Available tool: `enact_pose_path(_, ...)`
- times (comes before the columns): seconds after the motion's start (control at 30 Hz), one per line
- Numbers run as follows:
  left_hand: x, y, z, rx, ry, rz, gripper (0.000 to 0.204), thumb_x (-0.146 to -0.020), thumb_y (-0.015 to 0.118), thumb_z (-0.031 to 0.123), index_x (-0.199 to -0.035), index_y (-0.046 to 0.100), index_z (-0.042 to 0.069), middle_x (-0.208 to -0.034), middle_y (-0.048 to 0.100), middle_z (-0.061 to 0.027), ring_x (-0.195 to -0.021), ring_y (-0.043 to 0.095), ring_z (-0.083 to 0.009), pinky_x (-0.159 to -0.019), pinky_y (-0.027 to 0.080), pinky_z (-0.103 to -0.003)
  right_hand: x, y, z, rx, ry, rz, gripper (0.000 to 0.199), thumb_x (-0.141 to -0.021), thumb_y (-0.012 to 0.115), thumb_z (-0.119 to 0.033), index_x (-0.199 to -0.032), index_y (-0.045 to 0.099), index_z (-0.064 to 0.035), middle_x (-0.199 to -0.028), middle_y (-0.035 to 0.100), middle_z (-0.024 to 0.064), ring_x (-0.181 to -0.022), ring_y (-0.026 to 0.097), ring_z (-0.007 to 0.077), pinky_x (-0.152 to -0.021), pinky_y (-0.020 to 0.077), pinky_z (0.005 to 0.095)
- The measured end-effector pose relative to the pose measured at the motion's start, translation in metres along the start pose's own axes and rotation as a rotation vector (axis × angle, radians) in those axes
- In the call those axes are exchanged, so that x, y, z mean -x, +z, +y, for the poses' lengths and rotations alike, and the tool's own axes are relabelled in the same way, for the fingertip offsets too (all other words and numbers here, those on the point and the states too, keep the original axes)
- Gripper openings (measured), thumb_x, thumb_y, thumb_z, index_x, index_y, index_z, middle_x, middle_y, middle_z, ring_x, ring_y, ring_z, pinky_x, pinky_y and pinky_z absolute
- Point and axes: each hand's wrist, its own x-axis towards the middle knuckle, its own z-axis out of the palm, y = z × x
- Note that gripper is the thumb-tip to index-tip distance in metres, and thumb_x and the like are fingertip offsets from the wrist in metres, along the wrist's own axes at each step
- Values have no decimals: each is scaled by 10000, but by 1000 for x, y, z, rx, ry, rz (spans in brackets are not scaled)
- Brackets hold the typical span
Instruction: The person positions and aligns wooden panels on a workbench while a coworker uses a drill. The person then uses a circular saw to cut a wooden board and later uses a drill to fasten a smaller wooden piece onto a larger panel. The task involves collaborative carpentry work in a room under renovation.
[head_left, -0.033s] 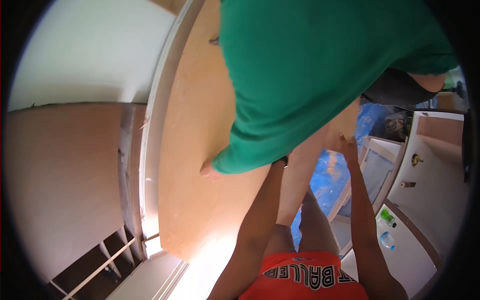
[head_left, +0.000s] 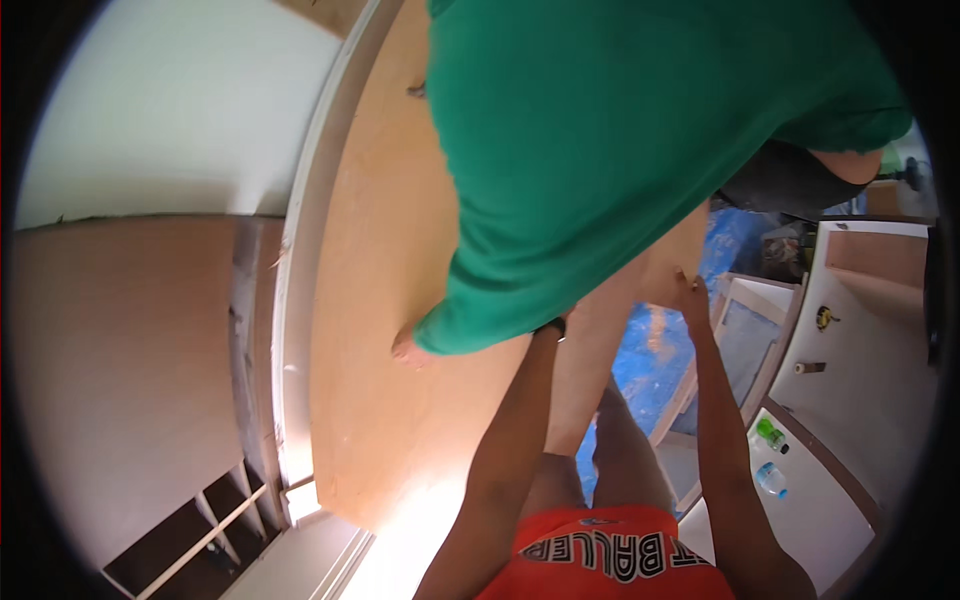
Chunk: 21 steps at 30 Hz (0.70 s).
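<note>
Plywood panel point(head_left: 380, 300) under right hand point(head_left: 688, 290)

A white worktop point(head_left: 850, 400) runs along the right side, edged in brown. On it lie a green bottle point(head_left: 771, 434) and a clear plastic bottle point(head_left: 772, 479) just beside each other, with a small roll point(head_left: 809, 368) and a small yellow-and-black object point(head_left: 824, 318) farther along.
</note>
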Motion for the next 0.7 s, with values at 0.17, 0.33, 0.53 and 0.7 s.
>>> enact_pose_path(0.17,-12,-22,35,-3,-24,-125,789,-735,775,483,-1353,508,70,-1304,576,-178,-1200,542,-307,-999,414,-435,-13,-12,-20,-16,133,194,639,-907,593,-521,-1230,560,30,-1072,656,149,-924,628,238,-811,488,346)
enact_pose_path(0.33,-17,-46,56,-231,-89,-72,1047,-587,855,501,-1445,397,113,-1502,332,-186,-1385,253,-445,-1096,280,-549,-24,-7,9,-52,45,99,677,-935,532,-544,-1242,542,60,-1106,646,174,-996,622,269,-879,466,363)
enact_pose_path(0.53,-14,-83,83,-222,-292,-101,1178,-525,880,502,-1489,315,132,-1588,116,-166,-1403,42,-552,-1077,126,-717,-6,9,-21,69,2,148,663,-942,518,-544,-1209,558,61,-1092,650,199,-1009,625,274,-885,467,370)
enact_pose_path(0.7,-14,-84,81,-124,-207,-70,1167,-522,881,498,-1448,347,27,-1538,156,-283,-1427,114,-472,-1150,65,-610,-7,8,-17,53,-69,188,663,-940,514,-556,-1184,569,58,-1068,660,185,-997,630,265,-882,468,366)
